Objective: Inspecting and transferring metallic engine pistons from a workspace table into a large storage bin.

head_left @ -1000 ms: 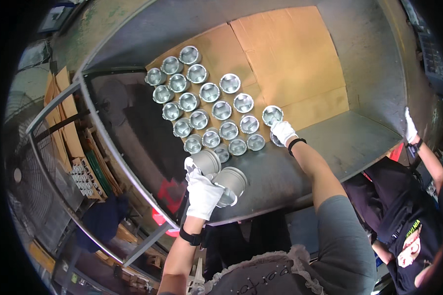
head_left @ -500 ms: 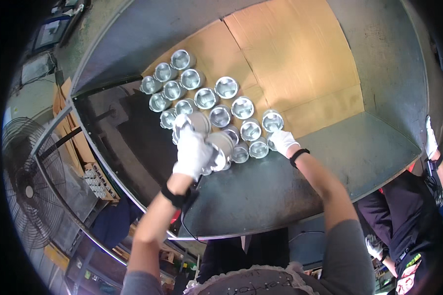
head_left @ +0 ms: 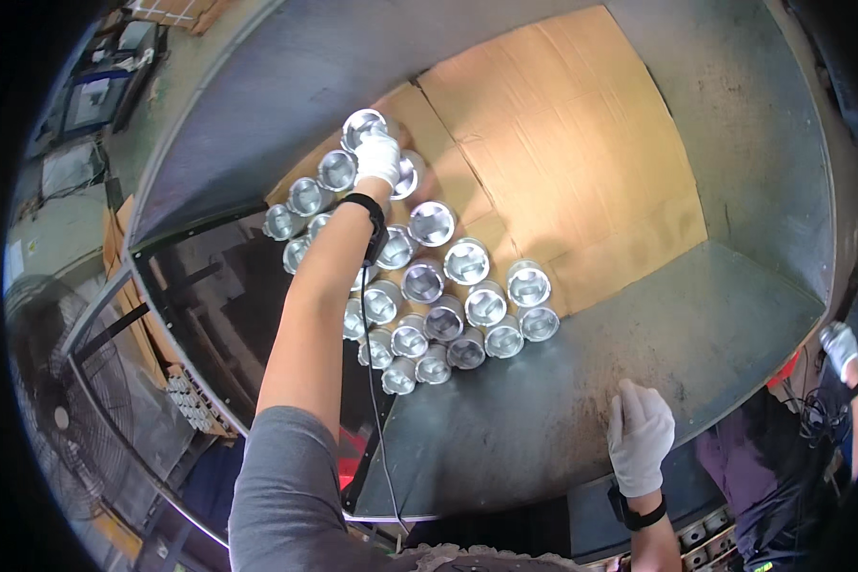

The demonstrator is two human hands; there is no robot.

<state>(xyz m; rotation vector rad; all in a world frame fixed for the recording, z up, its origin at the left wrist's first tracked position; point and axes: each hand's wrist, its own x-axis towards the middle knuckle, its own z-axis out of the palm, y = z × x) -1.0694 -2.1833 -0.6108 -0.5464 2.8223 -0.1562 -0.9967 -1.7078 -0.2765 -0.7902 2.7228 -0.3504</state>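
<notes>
At the back of the group of silvery metal pistons, my white-gloved left hand (head_left: 378, 160) is closed on two of them. One held piston (head_left: 363, 126) shows beyond the fingers, another piston (head_left: 407, 177) on the hand's right side; whether they touch the cardboard is hard to tell. My left forearm covers some of the standing pistons behind it. Several pistons (head_left: 431, 224) stand in slanting rows with their hollow ends up. Over the bare metal near the front edge, my gloved right hand (head_left: 642, 437) hangs with loosely bent fingers, thumb apart, nothing visible in it.
Brown cardboard (head_left: 572, 143) lines the floor of the grey metal bin (head_left: 753, 143), whose high walls curve around. A dark cable (head_left: 377, 410) hangs from my left wristband. A fan (head_left: 62, 419) stands at left. Another person's gloved hand (head_left: 839, 348) is at far right.
My left hand has carried the two pistons from the front left of the group to its back. My right hand has left the right-hand piston and drawn back toward the front edge.
</notes>
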